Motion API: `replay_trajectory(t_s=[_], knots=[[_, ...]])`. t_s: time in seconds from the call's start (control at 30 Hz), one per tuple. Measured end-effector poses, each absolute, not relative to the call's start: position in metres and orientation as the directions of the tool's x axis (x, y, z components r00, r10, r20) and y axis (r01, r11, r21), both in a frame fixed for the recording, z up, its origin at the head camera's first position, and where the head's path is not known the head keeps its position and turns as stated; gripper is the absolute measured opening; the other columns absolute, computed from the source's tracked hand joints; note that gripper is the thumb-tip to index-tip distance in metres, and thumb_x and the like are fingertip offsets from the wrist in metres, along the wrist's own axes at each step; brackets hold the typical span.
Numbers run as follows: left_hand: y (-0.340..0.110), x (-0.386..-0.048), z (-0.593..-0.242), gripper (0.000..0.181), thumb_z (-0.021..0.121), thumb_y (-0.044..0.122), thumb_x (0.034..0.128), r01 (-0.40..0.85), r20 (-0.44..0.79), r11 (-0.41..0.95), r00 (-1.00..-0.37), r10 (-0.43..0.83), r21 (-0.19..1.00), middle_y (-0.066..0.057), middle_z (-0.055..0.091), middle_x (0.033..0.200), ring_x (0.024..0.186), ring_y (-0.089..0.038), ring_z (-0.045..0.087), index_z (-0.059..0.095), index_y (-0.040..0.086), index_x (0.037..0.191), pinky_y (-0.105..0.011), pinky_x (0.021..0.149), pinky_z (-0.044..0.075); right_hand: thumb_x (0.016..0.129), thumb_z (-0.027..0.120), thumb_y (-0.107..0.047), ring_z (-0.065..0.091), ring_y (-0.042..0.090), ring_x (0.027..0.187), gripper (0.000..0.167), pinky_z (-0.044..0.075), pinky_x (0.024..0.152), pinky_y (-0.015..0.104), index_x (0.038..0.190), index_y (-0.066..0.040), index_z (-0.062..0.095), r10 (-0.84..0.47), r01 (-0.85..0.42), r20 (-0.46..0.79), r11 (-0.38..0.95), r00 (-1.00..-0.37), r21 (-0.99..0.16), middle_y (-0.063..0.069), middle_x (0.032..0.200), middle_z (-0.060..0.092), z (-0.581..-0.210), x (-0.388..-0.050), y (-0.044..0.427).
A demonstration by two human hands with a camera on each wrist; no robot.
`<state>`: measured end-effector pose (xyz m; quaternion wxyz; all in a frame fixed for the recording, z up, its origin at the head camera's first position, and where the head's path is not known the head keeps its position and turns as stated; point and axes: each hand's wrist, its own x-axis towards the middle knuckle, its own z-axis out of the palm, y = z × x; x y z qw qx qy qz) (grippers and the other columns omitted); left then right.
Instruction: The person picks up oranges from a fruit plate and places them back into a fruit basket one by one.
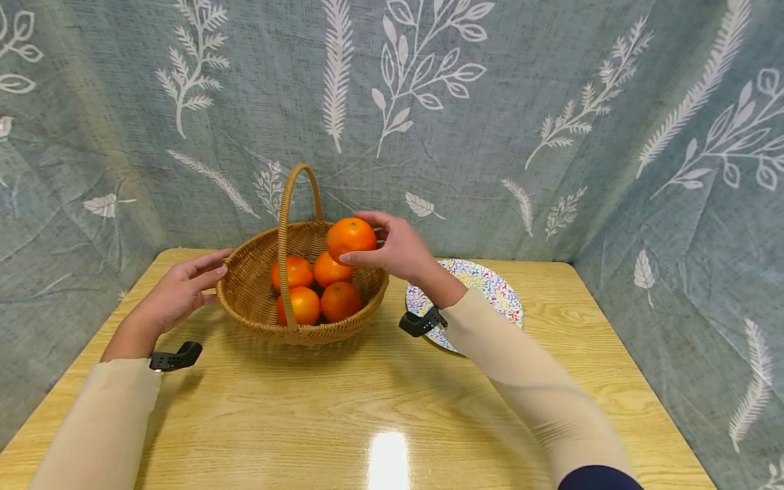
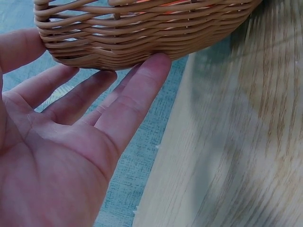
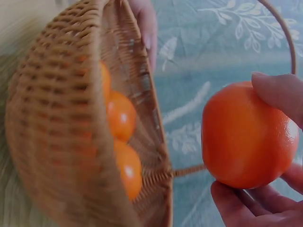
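My right hand holds an orange between thumb and fingers, above the right side of a wicker basket. In the right wrist view this orange is raised beside the basket. Several more oranges lie inside, partly behind the tall arched handle. With fingers nearly straight, my left hand touches the basket's left end. The left wrist view has those fingers against the woven wall.
A round plate with a multicoloured speckled pattern sits right of the basket, partly under my right forearm. The wooden table reaches back to a grey-blue leaf-patterned cloth, which also hangs at both sides.
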<state>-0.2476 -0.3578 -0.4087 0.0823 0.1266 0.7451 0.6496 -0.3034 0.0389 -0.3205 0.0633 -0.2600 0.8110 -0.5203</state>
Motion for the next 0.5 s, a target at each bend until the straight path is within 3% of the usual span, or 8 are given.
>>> replay_trajectory(t_s=[0.23, 0.5], knots=[[-0.358, -0.247, -0.411, 0.065, 0.046, 0.023, 0.1115, 0.089, 0.049, 0.121, -0.954, 0.296, 0.989, 0.019, 0.045, 0.138, 0.115, 0.008, 0.061, 0.014, 0.002, 0.164, -0.021, 0.086, 0.06, 0.08, 0.09, -0.032, 0.065, 0.017, 0.113, 0.075, 0.059, 0.091, 0.031, 0.146, -0.02, 0.057, -0.549, -0.365, 0.14, 0.325, -0.824, -0.873, 0.002, 0.129, 0.067, -0.319, -0.305, 0.003], [-0.358, -0.248, -0.414, 0.065, 0.045, 0.023, 0.1115, 0.095, 0.057, 0.111, -0.952, 0.301, 0.989, 0.013, 0.041, 0.145, 0.117, 0.01, 0.059, 0.014, 0.001, 0.164, -0.02, 0.086, 0.059, 0.084, 0.087, -0.035, 0.065, 0.011, 0.108, 0.071, 0.056, 0.088, 0.023, 0.147, -0.019, 0.057, -0.606, -0.4, 0.103, 0.38, -0.789, -0.834, -0.002, 0.125, 0.068, -0.322, -0.309, -0.032]])
